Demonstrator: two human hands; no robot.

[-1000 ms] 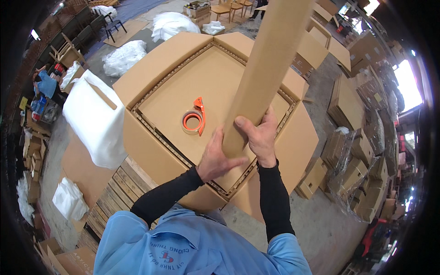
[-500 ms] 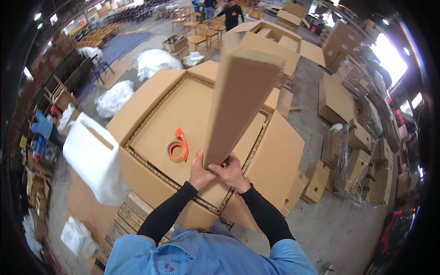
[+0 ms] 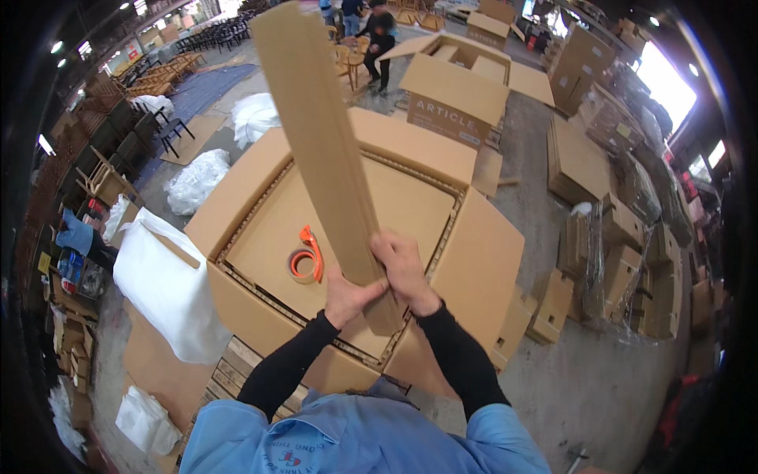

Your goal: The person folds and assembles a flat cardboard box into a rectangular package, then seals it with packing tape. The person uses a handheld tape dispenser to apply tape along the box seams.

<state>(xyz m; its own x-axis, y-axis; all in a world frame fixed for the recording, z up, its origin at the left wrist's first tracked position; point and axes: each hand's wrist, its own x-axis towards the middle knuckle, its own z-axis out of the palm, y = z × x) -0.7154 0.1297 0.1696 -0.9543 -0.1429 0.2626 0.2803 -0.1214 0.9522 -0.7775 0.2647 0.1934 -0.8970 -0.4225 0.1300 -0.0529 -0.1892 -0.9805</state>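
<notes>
Head view: since the frame half a second back, the long cardboard piece [image 3: 320,150] has swung over. Its top leaned up-right then; now it leans up-left, and its near end pokes out below the hands. Right hand [image 3: 404,270] sits higher along it than left hand [image 3: 349,299]. Tape dispenser [image 3: 317,257] hasn't shifted.

Edges/room: piece is held over the open carton [image 3: 410,138], near end over the carton's near corner in view; can't tell if it touches. Flaps are folded outward all round. A corrugated liner edge [image 3: 253,212] frames the flat panel [image 3: 410,197] inside. White wrapped bundle [image 3: 170,288] is just beside the left flap, slatted pallet [image 3: 229,375] shows at lower left. To the right, concrete floor [image 3: 545,379] runs between the carton and the stacked cardboard [image 3: 580,166]. Far carton [image 3: 450,87] is close past the back flap.

Writing: far carton has big pale lettering on its near side plus a small white label. Blue shirt [image 3: 363,434] has a red emblem with lettering around it, upside down from here.

Axis: long axis runs top-left to lower-right, far end toward the far left.

Fingers: both hands clamped on the piece's edges near its lower end, left thumb across the face.
</notes>
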